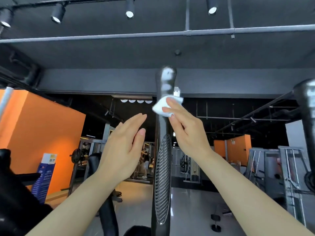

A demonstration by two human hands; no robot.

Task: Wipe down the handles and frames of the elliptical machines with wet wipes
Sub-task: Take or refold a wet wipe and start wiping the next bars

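Two hands are up in front of a tall black handle (164,126) on an elliptical machine. The right hand (185,132) holds a white wet wipe (163,106) and presses it on the handle, high up, just under the shiny rounded top. Its fingers lie long over the wipe, and the thumb is hidden behind, so I cannot tell how tight the hold is. The left hand (124,143) is flat and wide with straight fingers. It holds nothing and floats just beside the handle, on the left, not touching it. Lower down, the handle has a long ribbed grip part (162,184), and the wipe is well above that. A second dark handle (306,106) stands far off to the right. Behind are an orange wall (34,126) and more gym gear. I think the step now is wiping the top part of this handle. The job looks only partly done, since the ribbed part and the other handle do not have the wipe on them. The next move should be to wrap the wipe round the handle and slide it down slowly, pressing into the little ribs. The free hand could hold the handle so it does not swing.
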